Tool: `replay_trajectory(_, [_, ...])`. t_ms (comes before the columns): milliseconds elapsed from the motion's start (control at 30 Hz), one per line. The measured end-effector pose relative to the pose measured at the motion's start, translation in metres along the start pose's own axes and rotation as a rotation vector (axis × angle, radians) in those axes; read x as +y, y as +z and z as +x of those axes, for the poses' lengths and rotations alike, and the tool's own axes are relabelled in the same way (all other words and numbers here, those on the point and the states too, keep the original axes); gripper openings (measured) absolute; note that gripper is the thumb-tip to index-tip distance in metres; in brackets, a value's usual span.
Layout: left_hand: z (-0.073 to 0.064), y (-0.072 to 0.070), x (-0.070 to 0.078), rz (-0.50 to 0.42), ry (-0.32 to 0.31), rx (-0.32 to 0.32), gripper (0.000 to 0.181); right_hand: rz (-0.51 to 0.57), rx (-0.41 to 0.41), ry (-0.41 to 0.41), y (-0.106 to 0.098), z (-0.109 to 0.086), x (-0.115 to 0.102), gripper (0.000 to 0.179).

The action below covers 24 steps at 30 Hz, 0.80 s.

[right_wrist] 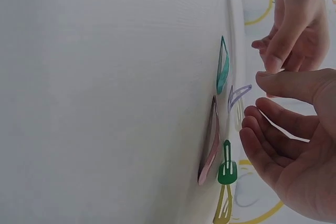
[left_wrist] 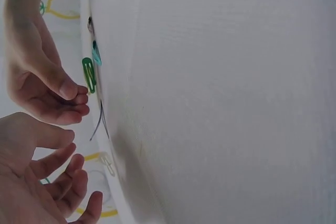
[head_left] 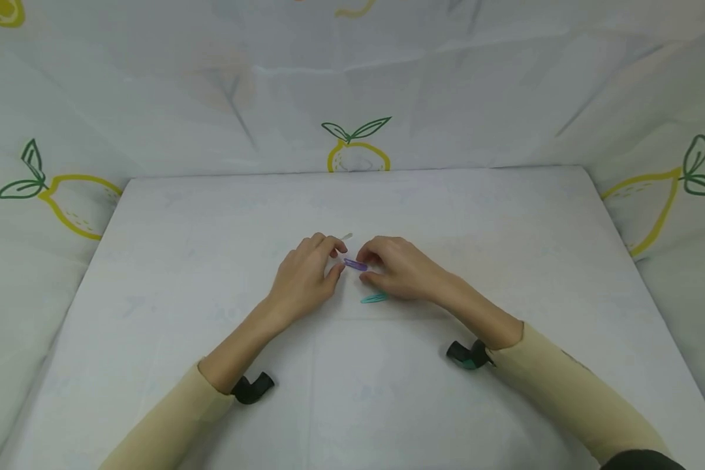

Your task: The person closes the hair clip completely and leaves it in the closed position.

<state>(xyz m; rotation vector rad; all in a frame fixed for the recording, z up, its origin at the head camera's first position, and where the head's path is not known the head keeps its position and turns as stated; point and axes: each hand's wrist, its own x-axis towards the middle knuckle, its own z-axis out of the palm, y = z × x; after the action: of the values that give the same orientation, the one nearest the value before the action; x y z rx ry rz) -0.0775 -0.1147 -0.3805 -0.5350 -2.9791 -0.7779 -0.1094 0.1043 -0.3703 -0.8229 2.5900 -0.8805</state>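
Note:
A purple snap hair clip (head_left: 355, 264) lies on the white table between the two hands. In the left wrist view its two halves stand spread apart, and no finger visibly grips it. My left hand (head_left: 309, 275) is beside its left end, fingers loosely bent, thumb near the clip. At the other end, my right hand (head_left: 401, 269) hovers with curved, parted fingers and nothing pinched between them. A teal hair clip (head_left: 374, 298) lies partly beneath the right hand. Behind the left fingertips shows a whitish clip (head_left: 347, 236).
Near the right hand, the right wrist view shows a pink clip (right_wrist: 210, 153), a green clip (right_wrist: 227, 170) and a yellow clip (right_wrist: 223, 205); the right hand hides these from the head view. A lemon-print cloth (head_left: 358, 85) walls the table's back and sides.

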Motion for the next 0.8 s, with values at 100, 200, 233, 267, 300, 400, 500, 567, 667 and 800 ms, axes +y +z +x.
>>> replay_trajectory(100, [0.002, -0.001, -0.001, 0.01, -0.002, -0.003, 0.023, -0.002, -0.011, 0.011, -0.002, 0.003, 0.001, 0.027])
replay_trajectory(200, [0.004, -0.001, -0.002, 0.013, 0.0, -0.009, 0.021, -0.002, -0.022, 0.019, -0.004, 0.007, 0.002, 0.026])
replay_trajectory(233, [0.004, -0.001, -0.003, 0.016, 0.0, -0.012, 0.021, -0.002, -0.026, 0.021, -0.004, 0.008, 0.002, 0.025])
replay_trajectory(267, [0.005, -0.001, -0.003, 0.017, 0.0, -0.016, 0.02, -0.003, -0.032, 0.022, -0.005, 0.009, 0.003, 0.025])
replay_trajectory(300, [0.005, -0.001, -0.004, 0.016, 0.001, -0.018, 0.019, -0.004, -0.039, 0.023, -0.005, 0.01, 0.003, 0.024])
replay_trajectory(400, [0.007, 0.0, -0.006, 0.016, 0.0, -0.028, 0.018, -0.003, -0.054, 0.024, -0.006, 0.013, 0.005, 0.023])
replay_trajectory(500, [0.009, 0.001, -0.008, 0.013, -0.004, -0.037, 0.019, -0.001, -0.068, 0.022, -0.007, 0.016, 0.005, 0.021])
replay_trajectory(567, [0.011, 0.001, -0.009, 0.008, -0.014, -0.047, 0.019, -0.002, -0.074, 0.018, -0.007, 0.017, 0.006, 0.021])
replay_trajectory(667, [0.013, 0.002, -0.01, -0.005, -0.035, -0.062, 0.019, -0.002, -0.081, 0.02, -0.007, 0.019, 0.007, 0.021])
replay_trajectory(800, [0.016, 0.003, -0.011, -0.037, -0.077, -0.09, 0.018, -0.003, -0.085, 0.019, -0.006, 0.021, 0.008, 0.02])
